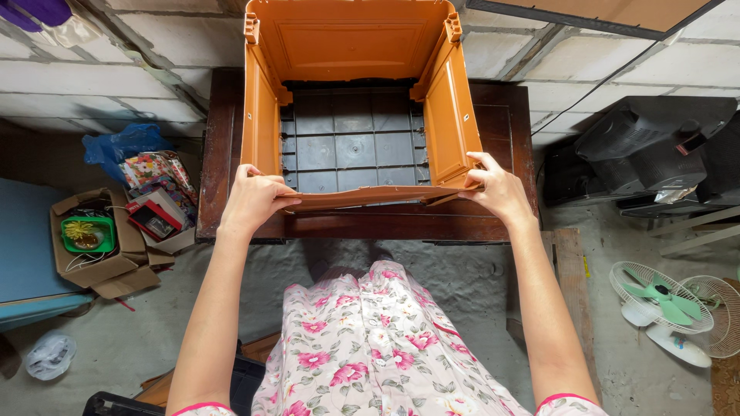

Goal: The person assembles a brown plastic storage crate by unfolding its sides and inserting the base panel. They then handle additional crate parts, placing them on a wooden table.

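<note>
We hold the near wall of the orange crate (351,100) between our two hands. Our left hand (253,199) is closed on the left end of the front panel (370,196), thumb on top and fingers curled beneath; our right hand (497,189) grips the right end where the panel meets the right side wall (449,119). The panel is smooth, rigid plastic, thin and slightly bowed, and it lies tilted toward us, nearly flat, along the front edge of the surface (385,225).

The crate is a collapsible box of moulded plastic: the back wall and both side walls stand upright with ribbed, recessed faces, and the floor (351,139) is a dark grey grid of square cells. Nothing lies inside it. It sits in the middle of the surface, a dark brown polished wooden top pushed against a wall of pale concrete blocks, and fills most of its depth.

On the grey concrete floor to the left, a cardboard box (96,239) holds a green tray (86,233) with a yellow object and some cables; beside it lie colourful books and a blue plastic bag (123,142). To the right stand a dark television set (647,150) and two small fans (671,304) with green and white blades.
</note>
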